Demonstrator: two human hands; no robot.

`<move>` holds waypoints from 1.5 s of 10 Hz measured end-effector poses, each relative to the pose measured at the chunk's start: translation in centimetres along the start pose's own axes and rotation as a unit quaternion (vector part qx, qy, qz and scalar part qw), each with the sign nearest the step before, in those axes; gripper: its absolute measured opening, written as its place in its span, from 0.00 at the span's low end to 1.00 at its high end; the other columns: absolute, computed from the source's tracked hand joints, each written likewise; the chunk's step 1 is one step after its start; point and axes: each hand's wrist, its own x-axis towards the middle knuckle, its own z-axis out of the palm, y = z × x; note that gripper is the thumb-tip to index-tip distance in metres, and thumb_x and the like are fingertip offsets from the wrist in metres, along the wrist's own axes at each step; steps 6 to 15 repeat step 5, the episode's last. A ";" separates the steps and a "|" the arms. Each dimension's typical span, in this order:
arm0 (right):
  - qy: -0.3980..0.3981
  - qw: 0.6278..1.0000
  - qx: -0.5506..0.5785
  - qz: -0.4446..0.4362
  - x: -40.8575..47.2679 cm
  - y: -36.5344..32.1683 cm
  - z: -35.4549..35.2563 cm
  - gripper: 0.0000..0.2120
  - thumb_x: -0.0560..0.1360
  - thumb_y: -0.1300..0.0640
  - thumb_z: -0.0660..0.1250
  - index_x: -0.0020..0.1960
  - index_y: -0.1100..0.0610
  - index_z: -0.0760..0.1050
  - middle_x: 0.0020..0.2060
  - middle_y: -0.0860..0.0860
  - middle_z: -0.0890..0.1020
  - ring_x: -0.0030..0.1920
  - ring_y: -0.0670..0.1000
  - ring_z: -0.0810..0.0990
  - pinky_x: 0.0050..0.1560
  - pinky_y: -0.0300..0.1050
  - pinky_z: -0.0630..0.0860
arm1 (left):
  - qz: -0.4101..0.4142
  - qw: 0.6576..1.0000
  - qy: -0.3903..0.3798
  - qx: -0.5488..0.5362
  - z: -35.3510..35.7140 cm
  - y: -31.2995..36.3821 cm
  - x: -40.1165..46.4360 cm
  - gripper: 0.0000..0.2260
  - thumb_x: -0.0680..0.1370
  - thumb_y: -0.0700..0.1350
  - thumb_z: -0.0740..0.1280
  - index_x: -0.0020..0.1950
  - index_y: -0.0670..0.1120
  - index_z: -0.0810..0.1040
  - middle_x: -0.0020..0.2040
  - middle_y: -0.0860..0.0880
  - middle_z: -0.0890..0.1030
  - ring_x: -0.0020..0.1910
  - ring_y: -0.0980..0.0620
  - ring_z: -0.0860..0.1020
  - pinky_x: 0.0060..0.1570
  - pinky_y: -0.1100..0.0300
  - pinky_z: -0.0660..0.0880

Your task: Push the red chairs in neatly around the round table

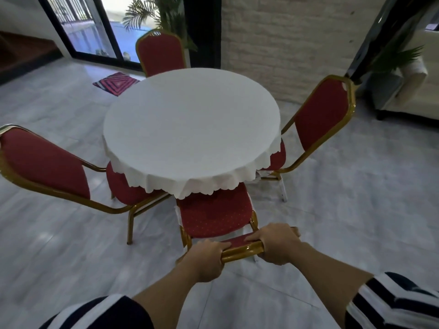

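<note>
Right, your left hand (207, 260) and right hand (276, 243) are both clenched on the gold top rail of the near chair (213, 216), its red seat partly tucked under the white cloth of the round surface (190, 124). The left chair (45, 162), right chair (320, 117) and far chair (160, 53) sit around it, seats partly under the cloth.
</note>
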 end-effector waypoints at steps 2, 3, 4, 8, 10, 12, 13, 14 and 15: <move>0.026 0.999 0.026 -0.019 -0.4 0.7 0.4 0.15 0.78 0.48 0.64 0.62 0.36 0.79 0.43 0.44 0.82 0.45 0.52 0.82 0.46 0.48 0.77 | -0.074 0.997 0.021 0.026 0.3 2.0 -0.4 0.13 0.78 0.44 0.62 0.55 0.59 0.79 0.49 0.52 0.84 0.48 0.48 0.82 0.51 0.50 0.82; 0.027 0.996 0.074 -0.038 -1.1 0.8 0.1 0.11 0.75 0.46 0.70 0.58 0.40 0.82 0.45 0.43 0.83 0.48 0.51 0.82 0.49 0.48 0.78 | -0.098 0.994 -0.027 0.046 -0.7 3.1 -0.6 0.13 0.78 0.50 0.66 0.62 0.59 0.80 0.53 0.51 0.83 0.52 0.47 0.82 0.54 0.51 0.80; 0.018 0.988 0.144 -0.046 -1.9 2.0 -0.4 0.13 0.72 0.42 0.74 0.54 0.45 0.84 0.45 0.46 0.85 0.45 0.49 0.81 0.45 0.47 0.77 | -0.094 0.991 -0.086 0.032 -2.8 5.7 -0.6 0.22 0.74 0.66 0.69 0.62 0.57 0.79 0.56 0.50 0.83 0.55 0.46 0.81 0.58 0.49 0.78; 0.022 0.982 0.185 -0.027 -3.5 4.4 -0.6 0.19 0.69 0.35 0.74 0.53 0.46 0.83 0.45 0.47 0.84 0.45 0.50 0.81 0.46 0.49 0.79 | -0.105 0.989 -0.098 0.021 -4.7 9.0 0.3 0.33 0.74 0.74 0.64 0.74 0.58 0.75 0.66 0.49 0.80 0.66 0.43 0.78 0.65 0.49 0.74; 0.022 0.982 0.185 -0.027 -3.5 4.4 -0.6 0.19 0.69 0.35 0.74 0.53 0.46 0.83 0.45 0.47 0.84 0.45 0.50 0.81 0.46 0.49 0.79 | -0.105 0.989 -0.098 0.021 -4.7 9.0 0.3 0.33 0.74 0.74 0.64 0.74 0.58 0.75 0.66 0.49 0.80 0.66 0.43 0.78 0.65 0.49 0.74; 0.022 0.982 0.185 -0.027 -3.5 4.4 -0.6 0.19 0.69 0.35 0.74 0.53 0.46 0.83 0.45 0.47 0.84 0.45 0.50 0.81 0.46 0.49 0.79 | -0.105 0.989 -0.098 0.021 -4.7 9.0 0.3 0.33 0.74 0.74 0.64 0.74 0.58 0.75 0.66 0.49 0.80 0.66 0.43 0.78 0.65 0.49 0.74; 0.022 0.982 0.185 -0.027 -3.5 4.4 -0.6 0.19 0.69 0.35 0.74 0.53 0.46 0.83 0.45 0.47 0.84 0.45 0.50 0.81 0.46 0.49 0.79 | -0.105 0.989 -0.098 0.021 -4.7 9.0 0.3 0.33 0.74 0.74 0.64 0.74 0.58 0.75 0.66 0.49 0.80 0.66 0.43 0.78 0.65 0.49 0.74; 0.022 0.982 0.185 -0.027 -3.5 4.4 -0.6 0.19 0.69 0.35 0.74 0.53 0.46 0.83 0.45 0.47 0.84 0.45 0.50 0.81 0.46 0.49 0.79 | -0.105 0.989 -0.098 0.021 -4.7 9.0 0.3 0.33 0.74 0.74 0.64 0.74 0.58 0.75 0.66 0.49 0.80 0.66 0.43 0.78 0.65 0.49 0.74; 0.022 0.982 0.185 -0.027 -3.5 4.4 -0.6 0.19 0.69 0.35 0.74 0.53 0.46 0.83 0.45 0.47 0.84 0.45 0.50 0.81 0.46 0.49 0.79 | -0.105 0.989 -0.098 0.021 -4.7 9.0 0.3 0.33 0.74 0.74 0.64 0.74 0.58 0.75 0.66 0.49 0.80 0.66 0.43 0.78 0.65 0.49 0.74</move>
